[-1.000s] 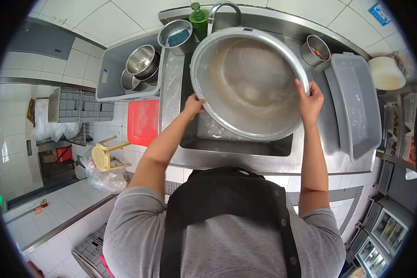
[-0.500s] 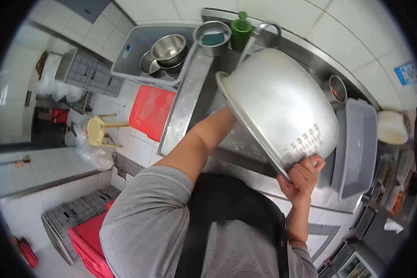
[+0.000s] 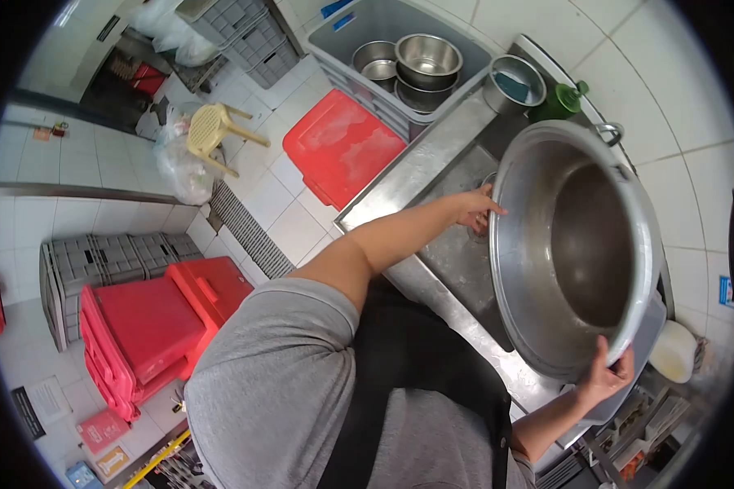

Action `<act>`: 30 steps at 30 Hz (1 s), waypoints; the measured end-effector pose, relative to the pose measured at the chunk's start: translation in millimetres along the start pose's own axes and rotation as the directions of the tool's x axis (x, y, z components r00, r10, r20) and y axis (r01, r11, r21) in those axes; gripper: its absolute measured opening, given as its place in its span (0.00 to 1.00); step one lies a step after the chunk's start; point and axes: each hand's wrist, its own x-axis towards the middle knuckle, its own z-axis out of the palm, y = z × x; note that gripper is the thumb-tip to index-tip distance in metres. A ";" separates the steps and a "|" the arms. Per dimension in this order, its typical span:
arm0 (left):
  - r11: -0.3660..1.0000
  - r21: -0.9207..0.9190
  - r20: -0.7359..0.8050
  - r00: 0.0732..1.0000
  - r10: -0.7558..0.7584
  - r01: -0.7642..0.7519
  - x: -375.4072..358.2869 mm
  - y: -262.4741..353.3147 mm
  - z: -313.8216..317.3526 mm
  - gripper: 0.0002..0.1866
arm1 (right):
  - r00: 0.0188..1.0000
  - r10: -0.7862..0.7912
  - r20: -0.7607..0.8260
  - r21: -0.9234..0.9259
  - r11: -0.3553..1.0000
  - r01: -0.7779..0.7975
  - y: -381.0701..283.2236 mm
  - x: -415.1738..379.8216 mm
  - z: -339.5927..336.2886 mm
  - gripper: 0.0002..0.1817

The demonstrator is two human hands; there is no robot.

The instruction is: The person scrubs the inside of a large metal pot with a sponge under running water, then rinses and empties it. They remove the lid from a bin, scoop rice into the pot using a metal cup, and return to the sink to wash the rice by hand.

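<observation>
A large, deep metal pot (image 3: 575,244) is tilted over the sink (image 3: 461,269), its wide mouth turned toward me and its inside in view. The inner wall is shiny and the bottom looks duller and brownish. My left hand (image 3: 479,212) grips the rim on the left, fingers curled and partly hidden behind it. My right hand (image 3: 608,375) holds the rim at the lower right, thumb over the edge. The pot's outer side is hidden from view.
A grey bin (image 3: 367,90) beyond the sink holds several steel bowls (image 3: 428,61). Near it stand a steel pot (image 3: 514,85) with a teal pad inside and a green bottle (image 3: 559,102). A red lid (image 3: 342,147) and a yellow stool (image 3: 216,130) are at left.
The pot has turned over from showing its outside to showing its inside. My left hand has come out from inside it to the left rim. My view has swung right.
</observation>
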 end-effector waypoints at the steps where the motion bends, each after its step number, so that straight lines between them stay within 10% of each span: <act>1: 0.997 0.038 -0.034 0.997 0.071 -0.070 -21.5 10.4 -7.3 0.48 | 0.996 0.071 0.057 0.090 0.993 -0.076 15.6 1.6 -15.3 0.08; 7: 0.947 -0.040 -0.067 0.947 0.315 -0.318 -147.8 43.4 -75.4 0.28 | 0.942 0.328 -0.071 0.595 0.772 -0.224 -38.4 12.4 53.0 0.24; 10: 0.738 -0.127 -0.274 0.738 0.616 -0.663 -216.6 65.8 -108.7 0.17 | 0.943 0.333 0.019 0.774 0.592 -0.225 -63.1 19.2 113.3 0.25; 13: 0.591 0.197 -0.496 0.441 0.748 -0.782 -296.0 89.0 -170.8 0.17 | 0.922 0.348 0.169 0.836 0.445 -0.321 -100.0 18.4 190.3 0.20; 19: 0.517 0.757 -0.631 -0.243 0.737 -0.399 -442.8 61.0 -295.8 0.15 | 0.774 0.200 0.601 0.348 0.807 -0.478 -132.1 2.4 378.1 0.13; 24: 0.759 0.632 -0.762 -0.307 0.571 -0.157 -439.8 -40.3 -365.7 0.12 | 0.634 0.141 0.760 -0.053 0.986 -0.156 -86.1 -43.2 543.6 0.19; 30: 0.881 0.384 -0.899 -0.330 0.288 -0.276 -318.0 -158.1 -428.5 0.17 | 0.517 0.422 0.745 -0.382 0.905 -0.188 -36.6 -53.4 648.2 0.36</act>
